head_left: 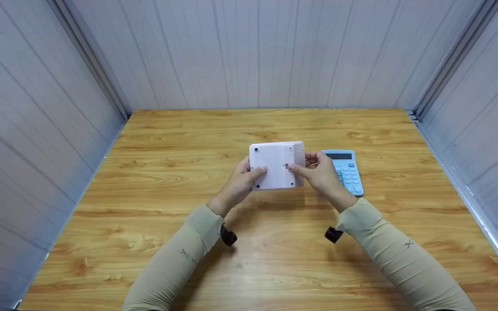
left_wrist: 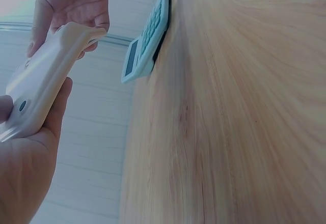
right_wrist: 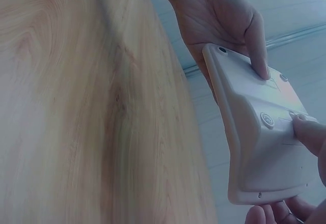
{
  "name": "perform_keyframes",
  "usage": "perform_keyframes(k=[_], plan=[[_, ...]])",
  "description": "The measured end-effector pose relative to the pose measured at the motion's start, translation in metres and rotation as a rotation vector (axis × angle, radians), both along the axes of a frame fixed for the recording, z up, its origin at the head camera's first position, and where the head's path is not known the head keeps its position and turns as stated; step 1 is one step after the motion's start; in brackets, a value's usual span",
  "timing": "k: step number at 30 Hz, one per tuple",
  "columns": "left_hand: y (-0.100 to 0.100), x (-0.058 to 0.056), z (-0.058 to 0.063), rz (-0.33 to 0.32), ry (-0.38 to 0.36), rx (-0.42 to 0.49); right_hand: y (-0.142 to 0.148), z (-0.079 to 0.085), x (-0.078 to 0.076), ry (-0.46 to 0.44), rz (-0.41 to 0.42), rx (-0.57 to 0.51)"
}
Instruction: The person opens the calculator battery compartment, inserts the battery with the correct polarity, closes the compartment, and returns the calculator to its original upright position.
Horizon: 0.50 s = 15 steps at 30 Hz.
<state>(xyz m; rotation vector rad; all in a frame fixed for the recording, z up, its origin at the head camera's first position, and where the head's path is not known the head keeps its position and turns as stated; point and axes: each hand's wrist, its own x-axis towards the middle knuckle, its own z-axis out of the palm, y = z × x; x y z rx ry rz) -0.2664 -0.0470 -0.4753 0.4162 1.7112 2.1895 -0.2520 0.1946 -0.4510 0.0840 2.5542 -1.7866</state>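
Note:
A pale pink calculator is held above the table with its back toward the head camera; its keys are hidden. Small dark feet, screw holes and a battery cover show on that back. My left hand grips its left edge, thumb on the back and fingers beneath. At the opposite edge my right hand holds it, with the thumb pressing at the battery cover's notch. In the right wrist view both thumbs touch the calculator's back. A light blue calculator lies face up on the table, partly behind my right hand.
The wood-grain table runs back to a pale panelled wall. Similar panels rise along the left and right sides. Dark wrist cameras hang below both cuffs.

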Motion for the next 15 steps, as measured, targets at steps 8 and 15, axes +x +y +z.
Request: perform_keyframes(k=[8, 15], plan=[[-0.0012, 0.0008, -0.0006, -0.011, 0.010, -0.023, 0.0012, 0.0000, 0.0019, -0.006, 0.013, 0.006], [-0.0025, 0.0000, 0.0003, 0.007, 0.104, -0.109, 0.0041, -0.0023, 0.0021, -0.007, 0.041, 0.003]])
